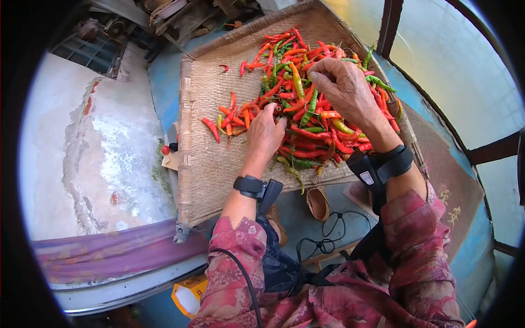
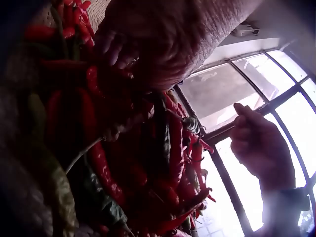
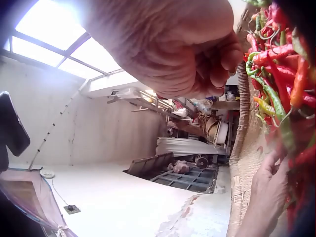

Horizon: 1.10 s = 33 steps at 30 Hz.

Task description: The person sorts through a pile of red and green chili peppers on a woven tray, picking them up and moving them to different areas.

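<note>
Red, orange and green chili peppers (image 1: 322, 134) lie heaped on a woven tray (image 1: 208, 95). My left hand (image 1: 265, 131) reaches into the heap's left side, its thumb and fingers among peppers; whether it grips one is hidden. Dark red peppers (image 2: 101, 173) fill the left wrist view below that hand (image 2: 163, 39). Above the heap my right hand (image 1: 350, 93) is raised, fingers curled and fingertips close together, with no pepper visible in it. The right wrist view shows this hand (image 3: 168, 49) from the palm side, away from the peppers (image 3: 284, 74).
The tray's raised woven rim (image 1: 186, 136) runs along its left side. Beneath the front edge are a brown shoe (image 1: 318, 204) and a black cable (image 1: 322, 243). A purple cloth (image 1: 120, 251) is at the lower left, and a framed window (image 1: 454, 71) stands on the right.
</note>
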### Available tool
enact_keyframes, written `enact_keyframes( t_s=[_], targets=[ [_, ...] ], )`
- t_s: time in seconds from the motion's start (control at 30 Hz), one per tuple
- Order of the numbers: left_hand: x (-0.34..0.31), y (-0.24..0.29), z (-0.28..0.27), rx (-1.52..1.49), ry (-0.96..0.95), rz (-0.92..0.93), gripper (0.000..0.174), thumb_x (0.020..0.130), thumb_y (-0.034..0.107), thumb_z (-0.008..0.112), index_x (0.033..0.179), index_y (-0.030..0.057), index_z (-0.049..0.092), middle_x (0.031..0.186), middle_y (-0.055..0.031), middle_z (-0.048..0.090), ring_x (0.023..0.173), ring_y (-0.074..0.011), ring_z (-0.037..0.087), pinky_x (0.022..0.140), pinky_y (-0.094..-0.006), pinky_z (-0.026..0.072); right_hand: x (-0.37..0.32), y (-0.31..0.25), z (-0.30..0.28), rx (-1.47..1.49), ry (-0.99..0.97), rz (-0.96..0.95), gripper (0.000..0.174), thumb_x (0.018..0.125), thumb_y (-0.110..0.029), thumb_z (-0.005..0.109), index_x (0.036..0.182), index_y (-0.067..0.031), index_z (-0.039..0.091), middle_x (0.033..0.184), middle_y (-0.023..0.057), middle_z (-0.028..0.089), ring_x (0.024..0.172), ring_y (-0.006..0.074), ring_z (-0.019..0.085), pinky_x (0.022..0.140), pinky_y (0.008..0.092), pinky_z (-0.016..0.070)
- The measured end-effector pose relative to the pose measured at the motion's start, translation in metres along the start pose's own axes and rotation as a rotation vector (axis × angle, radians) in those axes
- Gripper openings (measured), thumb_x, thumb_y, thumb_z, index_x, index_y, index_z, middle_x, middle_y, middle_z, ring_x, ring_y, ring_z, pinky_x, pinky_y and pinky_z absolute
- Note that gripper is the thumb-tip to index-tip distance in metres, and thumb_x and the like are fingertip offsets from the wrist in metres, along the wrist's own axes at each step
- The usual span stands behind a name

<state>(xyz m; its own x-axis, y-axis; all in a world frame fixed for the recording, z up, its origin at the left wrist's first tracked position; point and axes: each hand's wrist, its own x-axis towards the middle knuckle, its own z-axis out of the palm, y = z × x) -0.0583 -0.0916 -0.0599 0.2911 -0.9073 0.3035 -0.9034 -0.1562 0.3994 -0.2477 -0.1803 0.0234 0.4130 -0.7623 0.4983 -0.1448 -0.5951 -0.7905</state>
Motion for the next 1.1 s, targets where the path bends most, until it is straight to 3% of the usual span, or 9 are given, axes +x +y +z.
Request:
enact_keyframes(
  t_s=[0.17, 0.37, 0.5, 0.6, 0.67, 0.7, 0.77, 0.97, 1.1],
  targets=[
    [0.014, 0.006, -0.006, -0.057, -0.070, -0.099, 0.024, 0.081, 0.021, 0.062, 0.099, 0.0043, 0.062, 0.081, -0.0159, 0.066, 0.079, -0.0333, 0.064, 0.070, -0.0433, 0.0481, 0.004, 0.002, -0.004, 0.007, -0.001, -0.006, 0.018, 0.083, -0.013, 0.056, 0.083, 0.0035, 0.062, 0.069, 0.0161, 0.063, 0.063, 0.0283, 0.064, 0.060, 0.0365, 0.0494],
    [0.009, -0.020, -0.041, -0.468, 0.192, -0.209, 0.020, 0.083, 0.021, 0.060, 0.093, 0.0033, 0.062, 0.073, -0.0125, 0.065, 0.066, -0.0283, 0.062, 0.064, -0.0390, 0.0485, 0.003, 0.004, -0.007, -0.015, -0.001, -0.014, 0.018, 0.083, -0.013, 0.056, 0.083, 0.0035, 0.062, 0.069, 0.0164, 0.063, 0.063, 0.0284, 0.063, 0.059, 0.0369, 0.0493],
    [0.002, -0.062, -0.074, -0.313, 0.193, -0.345, 0.027, 0.082, 0.020, 0.061, 0.102, 0.0018, 0.060, 0.082, -0.0138, 0.063, 0.076, -0.0296, 0.062, 0.069, -0.0405, 0.0484, 0.000, 0.007, -0.010, -0.011, 0.006, -0.022, 0.017, 0.083, -0.012, 0.056, 0.083, 0.0035, 0.062, 0.070, 0.0167, 0.063, 0.063, 0.0288, 0.063, 0.060, 0.0366, 0.0493],
    [-0.006, -0.057, -0.079, 0.335, 0.360, -0.297, 0.049, 0.081, 0.028, 0.062, 0.120, 0.0002, 0.052, 0.093, -0.0189, 0.062, 0.093, -0.0337, 0.059, 0.084, -0.0430, 0.0444, 0.000, 0.007, -0.012, -0.053, -0.007, -0.020, 0.016, 0.083, -0.012, 0.056, 0.083, 0.0035, 0.062, 0.070, 0.0174, 0.062, 0.064, 0.0294, 0.063, 0.060, 0.0369, 0.0493],
    [-0.002, -0.050, -0.067, 0.235, 0.330, -0.188, 0.046, 0.081, 0.028, 0.062, 0.118, 0.0012, 0.054, 0.093, -0.0185, 0.062, 0.091, -0.0325, 0.059, 0.083, -0.0412, 0.0454, 0.000, 0.009, -0.011, -0.062, -0.057, 0.017, 0.019, 0.086, -0.012, 0.057, 0.091, 0.0055, 0.062, 0.072, 0.0096, 0.062, 0.065, 0.0150, 0.056, 0.061, 0.0307, 0.0453],
    [0.002, -0.035, -0.064, 0.138, 0.299, -0.077, 0.044, 0.082, 0.027, 0.062, 0.117, 0.0021, 0.055, 0.092, -0.0181, 0.062, 0.089, -0.0313, 0.060, 0.082, -0.0394, 0.0464, 0.000, 0.010, -0.008, -0.055, -0.031, -0.007, 0.019, 0.086, -0.012, 0.057, 0.091, 0.0049, 0.062, 0.070, 0.0111, 0.062, 0.064, 0.0154, 0.057, 0.061, 0.0316, 0.0459],
    [0.004, 0.000, -0.056, -0.189, 0.114, -0.114, 0.033, 0.084, 0.025, 0.061, 0.109, 0.0040, 0.060, 0.089, -0.0167, 0.061, 0.084, -0.0288, 0.061, 0.076, -0.0362, 0.0482, 0.002, 0.009, -0.003, -0.094, 0.048, -0.084, 0.013, 0.081, -0.012, 0.057, 0.081, -0.0002, 0.062, 0.069, 0.0178, 0.062, 0.065, 0.0339, 0.063, 0.059, 0.0396, 0.0505],
    [0.004, 0.065, -0.002, -0.073, 0.064, 0.127, 0.019, 0.078, 0.021, 0.067, 0.087, 0.0069, 0.059, 0.084, -0.0136, 0.057, 0.080, -0.0334, 0.058, 0.069, -0.0432, 0.0476, -0.005, 0.015, 0.006, -0.148, 0.015, -0.014, 0.009, 0.078, -0.011, 0.062, 0.080, -0.0026, 0.061, 0.070, 0.0183, 0.060, 0.065, 0.0327, 0.062, 0.058, 0.0382, 0.0493],
    [0.004, 0.076, -0.003, 0.011, 0.082, 0.202, 0.018, 0.077, 0.020, 0.067, 0.084, 0.0056, 0.058, 0.082, -0.0131, 0.057, 0.077, -0.0322, 0.058, 0.067, -0.0417, 0.0476, -0.014, 0.010, -0.002, -0.611, -0.258, -0.014, 0.008, 0.074, -0.010, 0.060, 0.079, -0.0032, 0.058, 0.071, 0.0152, 0.062, 0.069, 0.0308, 0.065, 0.060, 0.0410, 0.0518]
  ],
)
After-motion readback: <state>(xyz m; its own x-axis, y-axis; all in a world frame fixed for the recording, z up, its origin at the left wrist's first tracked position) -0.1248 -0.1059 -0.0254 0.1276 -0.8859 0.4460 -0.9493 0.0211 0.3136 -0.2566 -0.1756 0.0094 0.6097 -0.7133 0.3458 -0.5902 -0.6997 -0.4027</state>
